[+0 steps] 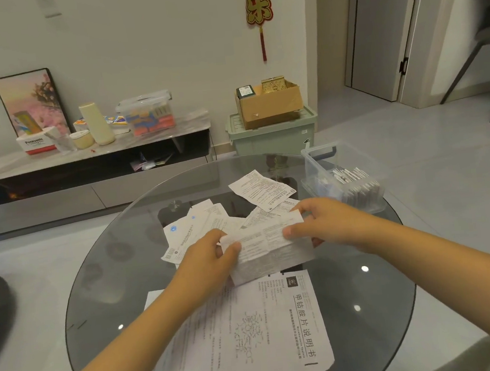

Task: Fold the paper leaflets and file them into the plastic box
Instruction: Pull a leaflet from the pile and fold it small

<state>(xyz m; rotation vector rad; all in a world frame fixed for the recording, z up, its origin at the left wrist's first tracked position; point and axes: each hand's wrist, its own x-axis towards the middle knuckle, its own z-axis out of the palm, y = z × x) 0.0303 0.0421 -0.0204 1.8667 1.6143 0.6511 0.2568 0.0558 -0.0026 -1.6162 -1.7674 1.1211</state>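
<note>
Head view of a round, dark glass surface point(103, 290). At centre, a partly folded white printed paper leaflet point(270, 247) is held above the surface by both hands. The left hand point(212, 256) pinches its 9 o'clock end, thumb on top and fingers curled beneath: the grip is narrow, closed on the paper. The right hand point(329, 221) pinches its 3 o'clock end, thumb on the upper face and fingers behind: likewise a narrow grip on the same leaflet.

At 6 o'clock lies a large unfolded white leaflet with bold black characters point(262, 331), flat, its far edge passing under the held leaflet. At 12 o'clock lies a loose heap of unfolded white leaflets point(208, 222), overlapping one another.

At 2 o'clock, at the rim of the surface, stands a clear rectangular plastic box point(319, 159), lid off, with a row of folded white leaflets point(354, 184) standing on edge inside it.
</note>
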